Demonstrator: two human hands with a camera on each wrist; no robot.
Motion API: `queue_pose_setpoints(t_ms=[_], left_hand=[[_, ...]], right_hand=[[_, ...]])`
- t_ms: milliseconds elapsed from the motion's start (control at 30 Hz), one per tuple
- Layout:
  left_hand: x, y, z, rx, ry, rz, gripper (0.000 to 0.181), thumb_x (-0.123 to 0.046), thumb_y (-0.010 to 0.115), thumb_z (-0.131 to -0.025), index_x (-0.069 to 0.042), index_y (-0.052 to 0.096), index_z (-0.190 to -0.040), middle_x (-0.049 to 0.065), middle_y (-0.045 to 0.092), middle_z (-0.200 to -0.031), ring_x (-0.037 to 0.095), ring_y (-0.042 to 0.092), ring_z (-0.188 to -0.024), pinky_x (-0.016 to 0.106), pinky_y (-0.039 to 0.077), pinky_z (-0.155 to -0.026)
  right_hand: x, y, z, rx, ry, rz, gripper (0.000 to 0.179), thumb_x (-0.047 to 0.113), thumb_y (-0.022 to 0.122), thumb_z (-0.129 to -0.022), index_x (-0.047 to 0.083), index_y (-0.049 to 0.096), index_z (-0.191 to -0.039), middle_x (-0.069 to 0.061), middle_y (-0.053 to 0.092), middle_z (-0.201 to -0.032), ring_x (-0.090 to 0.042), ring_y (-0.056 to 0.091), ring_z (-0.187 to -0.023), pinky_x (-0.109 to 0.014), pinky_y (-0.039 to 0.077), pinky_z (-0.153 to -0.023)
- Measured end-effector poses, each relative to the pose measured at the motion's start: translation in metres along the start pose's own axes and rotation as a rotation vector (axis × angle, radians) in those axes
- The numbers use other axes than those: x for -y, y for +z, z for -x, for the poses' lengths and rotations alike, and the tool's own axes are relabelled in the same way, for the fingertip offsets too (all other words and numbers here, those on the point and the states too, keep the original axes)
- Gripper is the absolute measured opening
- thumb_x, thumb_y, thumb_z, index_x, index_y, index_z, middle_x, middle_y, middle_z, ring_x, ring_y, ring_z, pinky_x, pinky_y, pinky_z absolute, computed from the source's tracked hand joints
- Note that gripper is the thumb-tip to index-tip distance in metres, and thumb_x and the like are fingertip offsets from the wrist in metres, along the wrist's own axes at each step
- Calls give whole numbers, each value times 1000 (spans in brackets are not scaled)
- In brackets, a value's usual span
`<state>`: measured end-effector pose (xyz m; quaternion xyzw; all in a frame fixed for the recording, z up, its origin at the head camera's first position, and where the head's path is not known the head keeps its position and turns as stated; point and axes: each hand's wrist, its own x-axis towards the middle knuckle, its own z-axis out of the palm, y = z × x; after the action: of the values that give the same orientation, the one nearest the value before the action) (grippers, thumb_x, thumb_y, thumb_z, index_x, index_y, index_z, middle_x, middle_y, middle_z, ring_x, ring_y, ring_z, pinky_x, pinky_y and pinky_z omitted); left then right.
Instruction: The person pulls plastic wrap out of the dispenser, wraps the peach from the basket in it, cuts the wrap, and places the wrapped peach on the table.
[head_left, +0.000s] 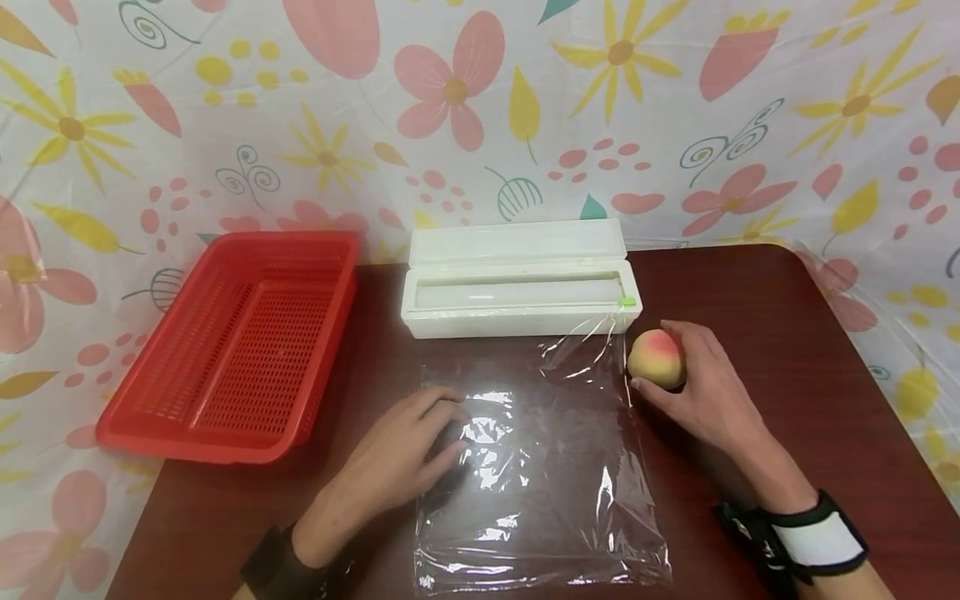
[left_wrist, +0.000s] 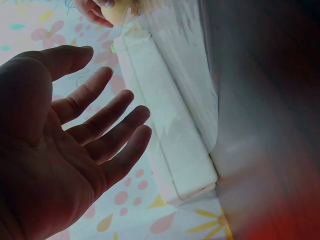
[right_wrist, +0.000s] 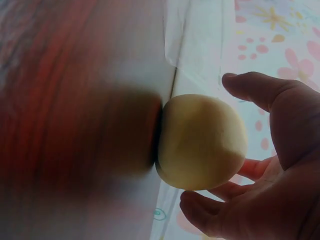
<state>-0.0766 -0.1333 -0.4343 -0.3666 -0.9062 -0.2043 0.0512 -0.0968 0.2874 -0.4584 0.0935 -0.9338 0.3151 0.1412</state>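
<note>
A yellow peach with a red blush [head_left: 657, 359] sits on the dark table, right of the cling film. My right hand [head_left: 708, 392] is around it, fingers on its far side and thumb on the near side. In the right wrist view the thumb [right_wrist: 250, 89] stands off the peach [right_wrist: 202, 142], while the fingertips are right at its other side. A clear sheet of cling film [head_left: 540, 483] lies spread out from the white dispenser box [head_left: 517, 321]. Over the film's left edge hovers my left hand [head_left: 397, 450], its fingers loosely bent and holding nothing.
A red plastic basket [head_left: 300, 417] stands at the left of the table. The dispenser's lid [head_left: 517, 243] is raised, with a roll inside and a small green slider [head_left: 627, 302] at its right end. Behind the table hangs a flowered cloth [head_left: 465, 183].
</note>
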Motion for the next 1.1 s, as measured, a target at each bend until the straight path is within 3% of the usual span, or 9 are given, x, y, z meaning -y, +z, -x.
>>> queue_pose_setpoints(t_ms=[1100], left_hand=[[5, 3, 1, 24, 6, 20, 28, -31, 79, -96, -18, 73, -119, 1, 66, -132, 19, 65, -121, 39, 55, -104]], right_hand=[[-4, -10, 1, -4, 85, 37, 81, 13, 95, -73, -3, 55, -142, -26, 57, -131, -44, 55, -116, -61, 45, -89]])
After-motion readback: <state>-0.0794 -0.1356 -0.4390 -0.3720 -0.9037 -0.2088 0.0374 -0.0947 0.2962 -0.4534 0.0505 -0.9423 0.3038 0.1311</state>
